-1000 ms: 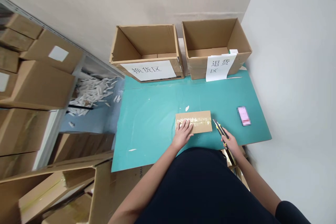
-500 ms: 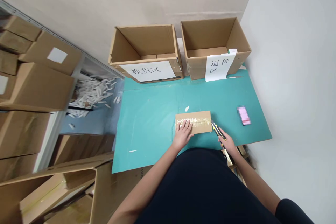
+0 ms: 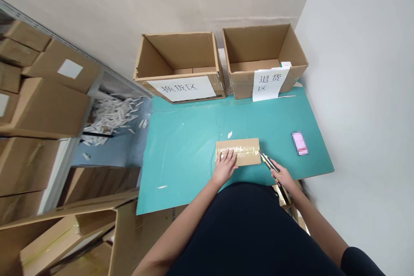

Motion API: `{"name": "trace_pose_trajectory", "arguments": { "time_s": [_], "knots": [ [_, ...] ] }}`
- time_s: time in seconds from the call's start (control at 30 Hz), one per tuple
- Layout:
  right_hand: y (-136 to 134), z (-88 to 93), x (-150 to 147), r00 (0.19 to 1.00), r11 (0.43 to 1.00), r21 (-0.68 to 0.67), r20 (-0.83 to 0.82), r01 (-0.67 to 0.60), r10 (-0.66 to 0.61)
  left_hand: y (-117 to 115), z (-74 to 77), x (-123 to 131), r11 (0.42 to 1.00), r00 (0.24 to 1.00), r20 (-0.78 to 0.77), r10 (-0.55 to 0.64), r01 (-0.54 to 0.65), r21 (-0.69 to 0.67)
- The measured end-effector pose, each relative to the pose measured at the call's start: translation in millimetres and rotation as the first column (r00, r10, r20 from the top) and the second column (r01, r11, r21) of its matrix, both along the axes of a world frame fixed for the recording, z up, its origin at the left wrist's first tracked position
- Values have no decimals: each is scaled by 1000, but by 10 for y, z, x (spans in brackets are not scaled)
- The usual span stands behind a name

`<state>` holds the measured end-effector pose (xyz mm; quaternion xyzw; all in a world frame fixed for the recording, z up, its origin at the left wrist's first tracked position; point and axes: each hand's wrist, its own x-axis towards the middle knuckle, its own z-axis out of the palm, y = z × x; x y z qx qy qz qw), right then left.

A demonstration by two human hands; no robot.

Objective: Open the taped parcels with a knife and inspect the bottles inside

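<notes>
A flat cardboard parcel (image 3: 238, 152) lies on the teal cutting mat (image 3: 190, 159), with clear packing tape running lengthwise along its top. My left hand (image 3: 225, 165) rests flat on the parcel's left half, fingers over the tape. My right hand (image 3: 281, 174) grips a yellow-and-black utility knife (image 3: 269, 163). The knife's tip is at the right end of the tape, at the parcel's edge. The blade is too small to make out.
Two open cartons stand at the mat's far edge, one labelled 换货区 (image 3: 179, 51) and one labelled 退货区 (image 3: 258, 47). A blurred pink phone (image 3: 299, 143) lies on the mat. White scraps (image 3: 111, 116) cover the floor at left, beside stacked cartons (image 3: 42, 108).
My right hand and the knife have moved left and down, bringing the tip from beside the parcel to the tape's right end. My left hand stays on the parcel.
</notes>
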<state>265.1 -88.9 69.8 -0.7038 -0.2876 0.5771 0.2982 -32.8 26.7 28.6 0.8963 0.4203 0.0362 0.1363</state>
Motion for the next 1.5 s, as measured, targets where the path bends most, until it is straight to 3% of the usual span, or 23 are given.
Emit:
{"name": "trace_pose_trajectory", "arguments": {
  "time_s": [0.2,0.57,0.83,1.0,1.07,1.17,1.3,1.37,1.43,1.5],
  "knots": [
    [-58,19,-27,1000,1000,1,-10,10,-10,3,-25,-9,1000,1000,-9,-8,8,20],
    [-229,46,-367,990,989,-58,-18,139,-140,0,-36,-23,999,1000,-9,-25,25,33],
    [-396,47,-218,994,994,-31,-13,109,-110,37,47,4,999,1000,7,2,-1,-51],
    [-357,62,-194,965,964,48,13,261,-262,32,64,6,998,999,49,15,-12,-64],
    [-268,62,-190,951,947,87,7,308,-310,28,88,11,998,998,52,17,-13,-63],
    [-5,68,-147,956,946,161,30,282,-290,6,169,13,998,995,89,40,-35,-50],
    [626,127,-47,968,944,289,139,161,-208,-94,312,-32,981,973,167,162,-140,-134],
    [1009,159,-15,973,927,362,162,99,-167,-158,356,-65,923,938,138,318,-273,-271],
    [1372,166,-9,978,923,385,190,6,-85,-206,364,-90,812,879,84,470,-394,-430],
    [1654,138,-20,977,928,365,215,-78,-2,-224,332,-98,719,822,83,564,-439,-539]
  ]
}}
